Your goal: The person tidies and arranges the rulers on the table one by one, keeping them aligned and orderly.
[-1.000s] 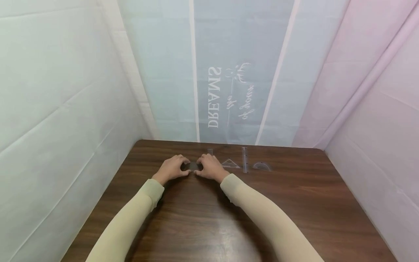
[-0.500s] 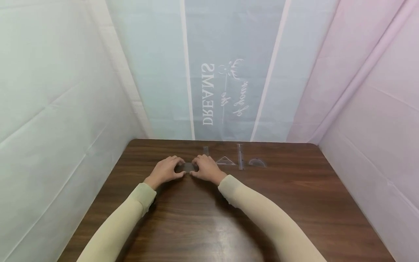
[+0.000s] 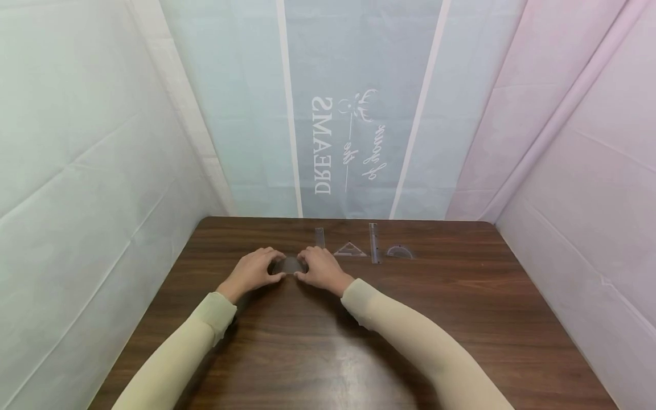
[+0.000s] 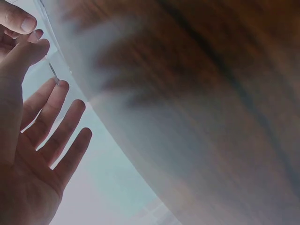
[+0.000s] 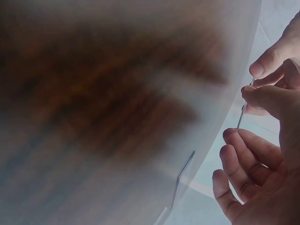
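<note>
A small, thin, see-through flat sheet (image 3: 291, 265) spans the gap between my two hands over the far middle of the table. My left hand (image 3: 252, 270) pinches its left side between thumb and fingertips, and my right hand (image 3: 323, 269) grips the right side the same way. Seen edge-on in the left wrist view, the sheet (image 4: 52, 70) touches a fingertip of my left hand (image 4: 42, 150), whose other fingers spread loosely. In the right wrist view, the sheet's edge (image 5: 242, 117) runs between thumb and forefinger of my right hand (image 5: 258, 173). What kind of sheet it is, I cannot tell.
Beyond my right hand lies a short clear ruler (image 3: 320, 234), partly covered. Farther right come a clear set square (image 3: 351, 254), a longer clear ruler (image 3: 374, 244) and a clear protractor (image 3: 400, 250). The brown wood table (image 3: 435, 319) meets a curtain (image 3: 353, 199) behind.
My head view has shifted slightly. Both hands, with the sheet, have moved a little left and nearer, and more of the sheet and the short ruler shows now. The other drawing tools stay put.
</note>
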Demonstrator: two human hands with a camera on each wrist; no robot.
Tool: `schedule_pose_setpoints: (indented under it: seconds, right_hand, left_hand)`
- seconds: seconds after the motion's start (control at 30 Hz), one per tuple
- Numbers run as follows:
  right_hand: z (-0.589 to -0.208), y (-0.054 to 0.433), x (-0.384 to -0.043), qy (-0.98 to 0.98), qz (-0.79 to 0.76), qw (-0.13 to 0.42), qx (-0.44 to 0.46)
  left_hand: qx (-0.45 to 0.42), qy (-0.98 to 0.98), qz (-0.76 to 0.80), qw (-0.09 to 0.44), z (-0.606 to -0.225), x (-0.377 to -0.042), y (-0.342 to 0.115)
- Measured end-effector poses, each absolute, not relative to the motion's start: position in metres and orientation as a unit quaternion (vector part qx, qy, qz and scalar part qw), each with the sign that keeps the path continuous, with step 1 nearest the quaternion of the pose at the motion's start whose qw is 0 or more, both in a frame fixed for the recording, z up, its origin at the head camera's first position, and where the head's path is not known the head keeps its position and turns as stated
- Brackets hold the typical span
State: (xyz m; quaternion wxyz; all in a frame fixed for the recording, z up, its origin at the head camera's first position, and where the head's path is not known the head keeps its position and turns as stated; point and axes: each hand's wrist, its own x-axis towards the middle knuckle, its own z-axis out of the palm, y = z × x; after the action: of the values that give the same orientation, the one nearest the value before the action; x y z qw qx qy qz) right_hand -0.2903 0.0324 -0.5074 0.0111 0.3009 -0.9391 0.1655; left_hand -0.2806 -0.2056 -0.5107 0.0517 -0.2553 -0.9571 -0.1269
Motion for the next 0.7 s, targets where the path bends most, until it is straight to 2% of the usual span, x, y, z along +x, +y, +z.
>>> schedule_pose_setpoints:
  seconds: [0.7]
  right_hand:
    - [-0.508, 0.037, -0.265, -0.923, 0.174, 0.0, 0.344]
  left_hand:
    - [-0.28, -0.948, -0.133, 0.065, -0.508, -0.25, -0.215]
